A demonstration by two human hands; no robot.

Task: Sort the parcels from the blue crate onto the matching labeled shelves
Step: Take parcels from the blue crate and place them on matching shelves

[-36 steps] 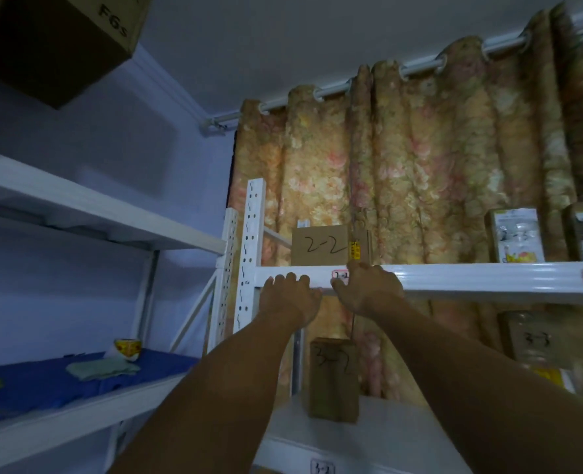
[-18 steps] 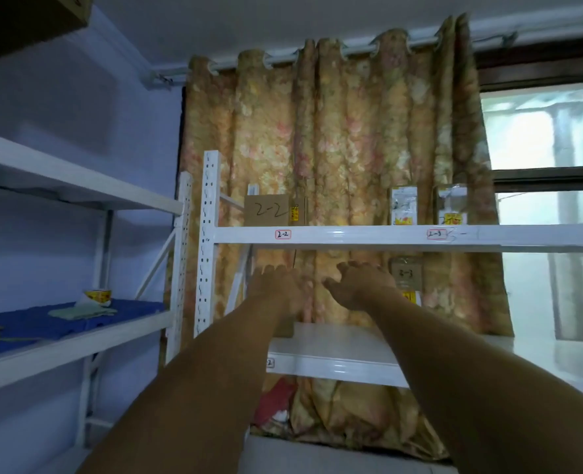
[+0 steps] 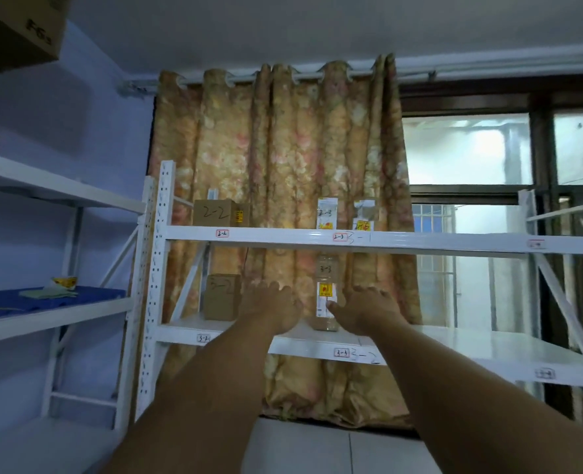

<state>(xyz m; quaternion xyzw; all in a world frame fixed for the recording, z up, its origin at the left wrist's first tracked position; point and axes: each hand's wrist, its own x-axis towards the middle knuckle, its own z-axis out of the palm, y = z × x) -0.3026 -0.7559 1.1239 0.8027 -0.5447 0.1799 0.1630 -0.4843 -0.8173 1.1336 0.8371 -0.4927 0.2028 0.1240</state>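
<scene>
A cardboard parcel marked 2-2 (image 3: 216, 212) stands on the upper white shelf (image 3: 283, 238) above the 2-2 label (image 3: 222, 233). Two clear packets (image 3: 326, 213) stand further right above the 2-3 label. On the lower shelf (image 3: 297, 343) stand a cardboard box marked 3-2 (image 3: 222, 295) and a clear packet marked 3-3 (image 3: 327, 289). My left hand (image 3: 273, 307) and my right hand (image 3: 365, 311) are stretched out in front of the lower shelf, fingers relaxed, holding nothing. The blue crate is out of view.
A second white rack on the left carries a blue mat (image 3: 44, 299) with a small yellow roll (image 3: 65, 282) and a cloth. A cardboard box (image 3: 16, 25) sits overhead at top left. A floral curtain (image 3: 283, 148) and a window (image 3: 471, 155) lie behind the shelves.
My hands have let go of the 2-2 parcel on the upper shelf and dropped to the lower shelf's level. The view has pulled back and turned right.
</scene>
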